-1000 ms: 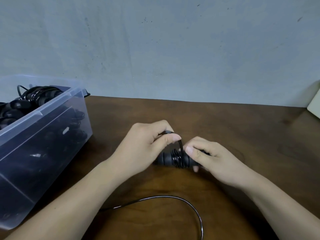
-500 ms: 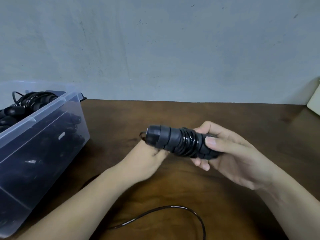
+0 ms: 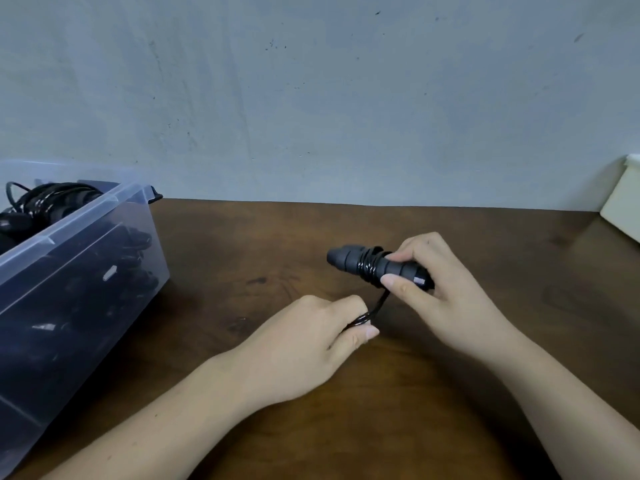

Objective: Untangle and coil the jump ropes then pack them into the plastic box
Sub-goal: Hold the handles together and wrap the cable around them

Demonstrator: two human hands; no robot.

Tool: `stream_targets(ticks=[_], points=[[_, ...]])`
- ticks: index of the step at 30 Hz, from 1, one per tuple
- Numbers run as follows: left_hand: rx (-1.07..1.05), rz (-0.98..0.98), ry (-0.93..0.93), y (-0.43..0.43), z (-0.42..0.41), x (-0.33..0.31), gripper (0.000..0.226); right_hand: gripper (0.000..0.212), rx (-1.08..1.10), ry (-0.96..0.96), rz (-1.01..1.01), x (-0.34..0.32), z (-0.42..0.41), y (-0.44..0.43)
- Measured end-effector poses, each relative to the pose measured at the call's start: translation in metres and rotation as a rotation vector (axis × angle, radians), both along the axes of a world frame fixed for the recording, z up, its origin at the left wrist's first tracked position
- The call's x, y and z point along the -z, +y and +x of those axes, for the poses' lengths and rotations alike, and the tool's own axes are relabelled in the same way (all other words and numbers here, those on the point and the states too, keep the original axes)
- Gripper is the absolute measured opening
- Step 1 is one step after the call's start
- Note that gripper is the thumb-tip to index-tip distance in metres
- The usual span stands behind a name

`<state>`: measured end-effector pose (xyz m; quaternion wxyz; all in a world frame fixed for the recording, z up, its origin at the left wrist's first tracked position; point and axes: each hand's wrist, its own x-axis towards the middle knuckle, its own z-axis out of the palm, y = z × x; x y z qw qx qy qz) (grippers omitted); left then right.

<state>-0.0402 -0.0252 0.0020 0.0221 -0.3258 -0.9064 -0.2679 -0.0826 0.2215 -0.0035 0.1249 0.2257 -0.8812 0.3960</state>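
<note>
My right hand [image 3: 446, 292] grips the black jump rope handles [image 3: 349, 260] just above the brown table [image 3: 450, 393], their free end pointing left. Several turns of shiny black cord are wound around the middle of the handles. A short length of that cord [image 3: 375, 308] runs down and left from the coil into my left hand [image 3: 311, 344], which pinches it between thumb and fingers. The clear plastic box [image 3: 79, 271] stands at the left and holds several coiled black jump ropes [image 3: 45, 202].
A grey wall rises behind the table's far edge. A white object [image 3: 623, 206] sits at the far right edge of the table. Between the box and my hands the brown wood shows bare.
My left hand came out from under the handles and now pinches the cord below them. The loose loop of cord near the front edge is no longer visible.
</note>
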Motion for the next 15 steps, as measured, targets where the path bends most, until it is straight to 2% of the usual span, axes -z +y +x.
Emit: stream_targets(ticks=[3,9,15], points=[[-0.027,0.083,0.044,-0.012,-0.005,-0.005,0.024,0.013,-0.056,-0.109,0.038,0.007,0.0,-0.006],[-0.1,0.277,0.076,-0.034,-0.017,-0.014,0.022,0.021,-0.303,-0.387,-0.075,0.008,0.013,-0.02],[-0.132,0.414,-0.088,-0.052,-0.035,-0.007,0.035,0.027,-0.49,-0.532,-0.13,-0.001,0.025,-0.026]])
